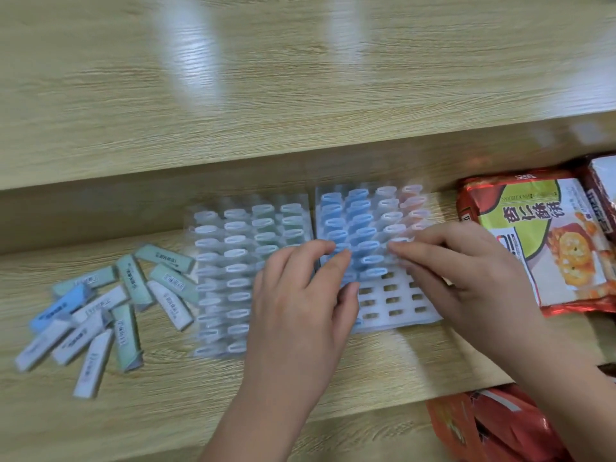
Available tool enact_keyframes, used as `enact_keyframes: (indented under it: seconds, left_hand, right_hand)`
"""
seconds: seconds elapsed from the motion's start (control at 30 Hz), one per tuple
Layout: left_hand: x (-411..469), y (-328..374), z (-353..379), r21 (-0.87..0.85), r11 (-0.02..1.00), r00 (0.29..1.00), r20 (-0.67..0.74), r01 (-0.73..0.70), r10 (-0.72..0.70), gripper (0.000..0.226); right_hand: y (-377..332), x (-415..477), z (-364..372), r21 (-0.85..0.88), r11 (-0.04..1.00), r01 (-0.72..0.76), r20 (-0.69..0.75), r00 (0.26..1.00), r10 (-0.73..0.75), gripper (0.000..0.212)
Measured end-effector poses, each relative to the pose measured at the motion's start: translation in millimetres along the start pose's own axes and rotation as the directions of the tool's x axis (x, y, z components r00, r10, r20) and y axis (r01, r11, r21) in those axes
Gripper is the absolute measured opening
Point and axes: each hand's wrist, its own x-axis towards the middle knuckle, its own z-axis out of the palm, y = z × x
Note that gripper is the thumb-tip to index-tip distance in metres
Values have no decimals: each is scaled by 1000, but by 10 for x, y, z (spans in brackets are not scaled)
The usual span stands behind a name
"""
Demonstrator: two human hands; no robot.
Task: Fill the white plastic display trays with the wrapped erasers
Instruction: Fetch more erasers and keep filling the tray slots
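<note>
Watching the left hand (pixel 306 295) pinch a blue eraser (pixel 354 261), right hand (pixel 463 261) grip lost in blur — one nudge could topple the neighbouring erasers (pixel 366 232).

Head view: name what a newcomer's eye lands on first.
The left hand and right hand meet over the right tray, whose near slots are empty. Loose wrapped erasers lie scattered at far left, and a red snack packet sits at right.

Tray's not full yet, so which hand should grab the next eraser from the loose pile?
Probably left: the left hand sits nearer the loose erasers; the right hand would have to cross the left tray.
</note>
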Motion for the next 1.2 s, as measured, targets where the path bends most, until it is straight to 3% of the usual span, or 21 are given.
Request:
enact_keyframes:
  seconds: [0.13, 0.27, 0.43, 0.53, 0.63, 0.77, 0.93, 1.2]
  left_hand:
    - [-74, -93, -259, -160, 985, 996, -36, 71, -78, 30]
    - [-372, -508, -633, -145, 979, 976, -142, 142, -163, 28]
    - [-888, -1265, -1019, -175, 902, 866, -256, 396, -430, 22]
    - [-1121, -1689, -1178, -118, 837, 791, -281, 534, -544, 23]
    - [-1247, -1979, -1279, -80, 773, 743, -230, 630, -629, 37]
    - [-1231, -2154, -1307, -2, 793, 782, -163, 610, -602, 37]
    - [-1200, -2312, -1357, 15, 772, 766, -143, 635, -627, 35]
    - [-1095, -2491, -1498, -76, 779, 776, -68, 622, -627, 18]
  right_hand:
    - [-396, 67, 73, 136, 986, -94, -61, 993, 103, 21]
    - [-1070, 189, 309, 231, 972, -32, -43, 998, 43, 16]
    - [-1967, 411, 788, 270, 963, -6, 104, 994, -23, 20]
    - [-2433, 551, 1124, 157, 986, -45, 245, 970, 5, 25]
    - [-2744, 659, 1477, -84, 988, -129, 434, 888, 153, 31]
    - [-2866, 743, 1723, -286, 946, -151, 436, 859, 269, 32]
    - [-2926, 756, 1935, -197, 979, -60, 465, 873, 147, 35]
    - [-2835, 833, 2009, -25, 996, -83, 480, 873, 85, 22]
